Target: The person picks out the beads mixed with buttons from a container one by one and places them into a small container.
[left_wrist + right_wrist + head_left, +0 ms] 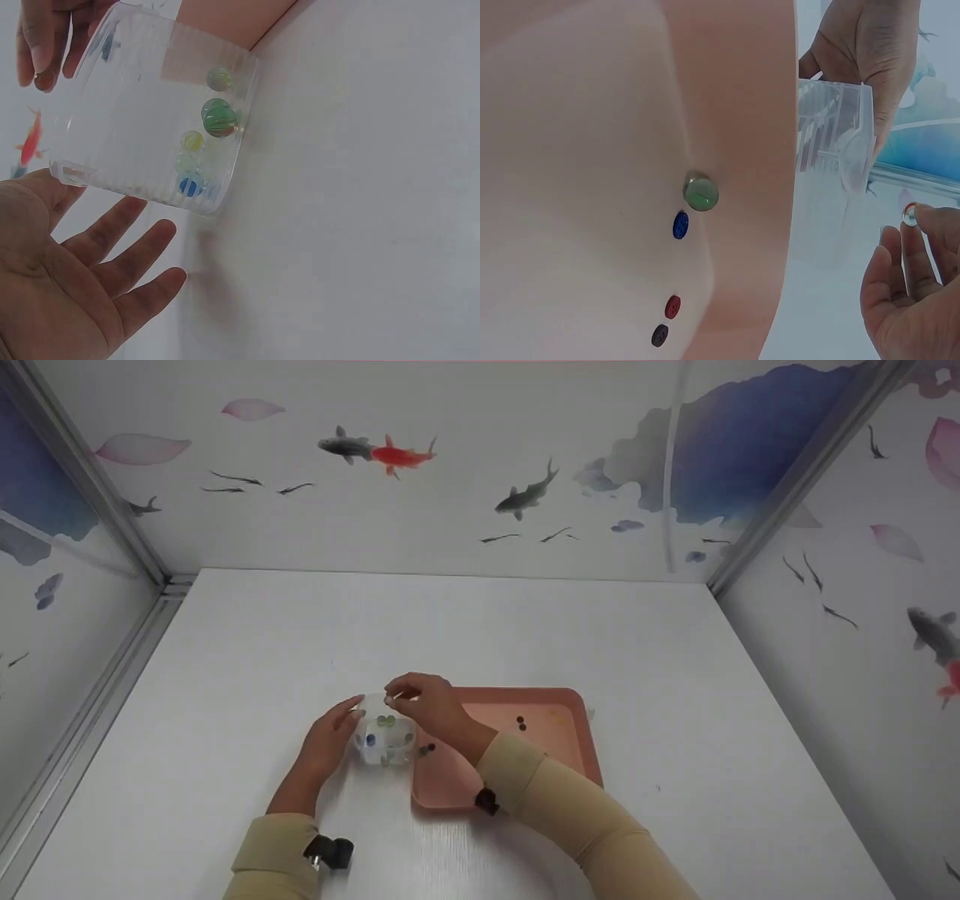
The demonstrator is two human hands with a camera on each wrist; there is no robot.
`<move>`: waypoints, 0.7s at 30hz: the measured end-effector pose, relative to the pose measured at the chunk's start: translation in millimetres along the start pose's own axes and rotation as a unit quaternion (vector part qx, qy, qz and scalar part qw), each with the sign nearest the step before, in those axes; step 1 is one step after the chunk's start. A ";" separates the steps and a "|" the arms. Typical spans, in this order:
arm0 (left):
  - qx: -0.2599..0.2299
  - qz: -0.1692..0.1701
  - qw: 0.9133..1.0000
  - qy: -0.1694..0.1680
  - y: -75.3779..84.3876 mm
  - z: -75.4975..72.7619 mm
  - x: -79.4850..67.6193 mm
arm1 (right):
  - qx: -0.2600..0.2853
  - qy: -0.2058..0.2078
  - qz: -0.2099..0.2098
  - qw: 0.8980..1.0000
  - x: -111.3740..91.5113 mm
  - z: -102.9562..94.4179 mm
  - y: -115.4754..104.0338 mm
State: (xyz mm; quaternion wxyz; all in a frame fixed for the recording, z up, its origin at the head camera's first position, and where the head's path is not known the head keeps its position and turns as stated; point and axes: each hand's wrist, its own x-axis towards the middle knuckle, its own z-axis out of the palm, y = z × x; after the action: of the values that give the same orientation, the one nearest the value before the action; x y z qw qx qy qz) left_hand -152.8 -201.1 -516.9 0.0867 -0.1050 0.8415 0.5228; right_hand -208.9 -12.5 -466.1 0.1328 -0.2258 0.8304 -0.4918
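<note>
A clear plastic box (385, 750) stands on the table beside the tray's left side, with several coloured glass marbles (219, 118) at its bottom. My left hand (328, 741) is at the box's left side; in the left wrist view its fingers are spread and loosely extended along the wall, with the thumb near the rim. Above the box's opening, my right hand (431, 706) pinches a marble (910, 214) between thumb and fingertips. On the pink tray (517, 695) lie a green marble (701, 193), a blue button (680, 225), a red button (673, 307) and a dark button (660, 335).
Two dark round pieces (521, 724) and some faint yellow ones (556, 718) lie towards the tray's right side. A small clear object (591, 712) sits just outside its right rim. Walls printed with fish surround the white table (450, 619).
</note>
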 end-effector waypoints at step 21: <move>0.004 0.007 1.000 0.010 -1.6 1.2 2.1 | -0.085 -0.022 -0.023 0.996 -1.5 10.7 1.1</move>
State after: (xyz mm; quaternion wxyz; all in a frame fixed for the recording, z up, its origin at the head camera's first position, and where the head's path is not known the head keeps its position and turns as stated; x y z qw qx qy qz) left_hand -154.4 -200.8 -519.3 0.0751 -0.1037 0.8452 0.5188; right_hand -203.1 -19.4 -472.3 0.1198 -0.2659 0.8606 -0.4175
